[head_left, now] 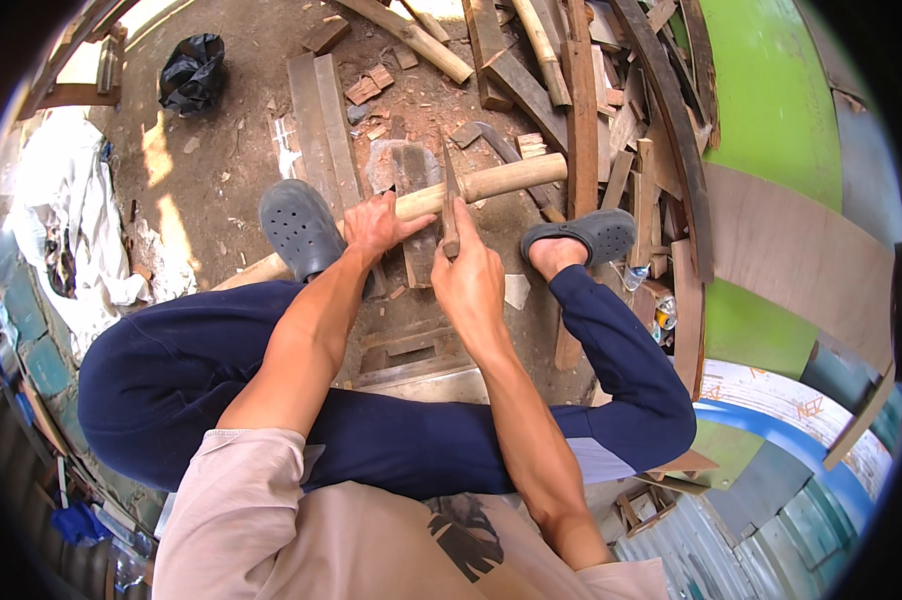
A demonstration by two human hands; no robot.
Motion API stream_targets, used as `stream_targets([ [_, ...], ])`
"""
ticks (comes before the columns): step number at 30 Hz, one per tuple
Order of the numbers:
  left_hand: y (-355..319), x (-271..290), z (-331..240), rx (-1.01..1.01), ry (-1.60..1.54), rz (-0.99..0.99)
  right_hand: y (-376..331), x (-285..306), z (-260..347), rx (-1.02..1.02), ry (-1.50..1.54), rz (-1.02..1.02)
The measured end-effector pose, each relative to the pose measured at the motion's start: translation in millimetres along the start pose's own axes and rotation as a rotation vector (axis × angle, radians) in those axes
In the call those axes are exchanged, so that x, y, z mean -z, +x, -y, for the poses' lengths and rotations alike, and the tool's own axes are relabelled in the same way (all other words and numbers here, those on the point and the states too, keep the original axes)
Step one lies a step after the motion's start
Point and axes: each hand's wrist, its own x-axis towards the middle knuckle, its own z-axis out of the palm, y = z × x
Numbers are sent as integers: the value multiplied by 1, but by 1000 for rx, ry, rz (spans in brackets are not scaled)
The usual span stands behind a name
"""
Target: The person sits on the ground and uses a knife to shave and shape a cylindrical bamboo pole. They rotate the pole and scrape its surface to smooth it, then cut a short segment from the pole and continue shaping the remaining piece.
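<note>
From the head view, a pale, smooth round wooden pole point(491, 183) lies across a worn chopping block point(411, 170) on the dusty dirt floor point(221, 150), between two grey rubber clogs point(299, 228). The left hand point(376, 226) rests on the pole, fingers curled over it, thumb pointing along the wood. The right hand point(468, 275) has its fingers wrapped tight round the handle of a narrow, dark metal blade point(450, 195), which stands upright against the pole. Rough splintered planks point(581, 110) and offcuts lie heaped behind.
</note>
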Motion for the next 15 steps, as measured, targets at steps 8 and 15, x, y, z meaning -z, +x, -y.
stream_targets([
  [8,-1,-17,6,-47,-8,-148,26,8,14,129,-26,-73],
  [15,-4,-24,9,-63,6,-241,23,-2,17,38,71,-111],
])
